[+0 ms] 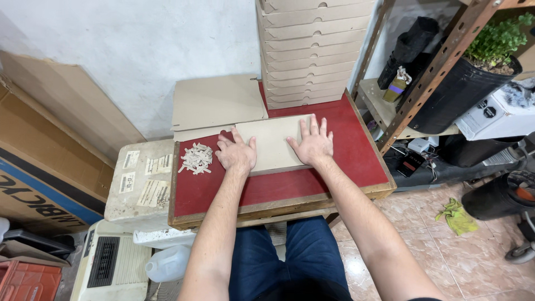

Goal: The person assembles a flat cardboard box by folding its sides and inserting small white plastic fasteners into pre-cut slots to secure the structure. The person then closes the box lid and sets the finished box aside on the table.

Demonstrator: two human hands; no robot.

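A flat piece of brown cardboard (274, 142) lies folded on the red-topped table (345, 159). My left hand (237, 153) rests on its left end with the fingers partly curled. My right hand (313, 142) lies flat on its right end, fingers spread. Both hands press down on the cardboard. Behind it a larger flat cardboard sheet (214, 103) leans off the table's back edge.
A tall stack of folded cardboard boxes (312, 53) stands at the table's back. A heap of small cardboard scraps (196, 158) lies left of my hands. A white foam box (139, 184) sits left of the table; a metal shelf (429, 72) with a potted plant (490, 50) stands right.
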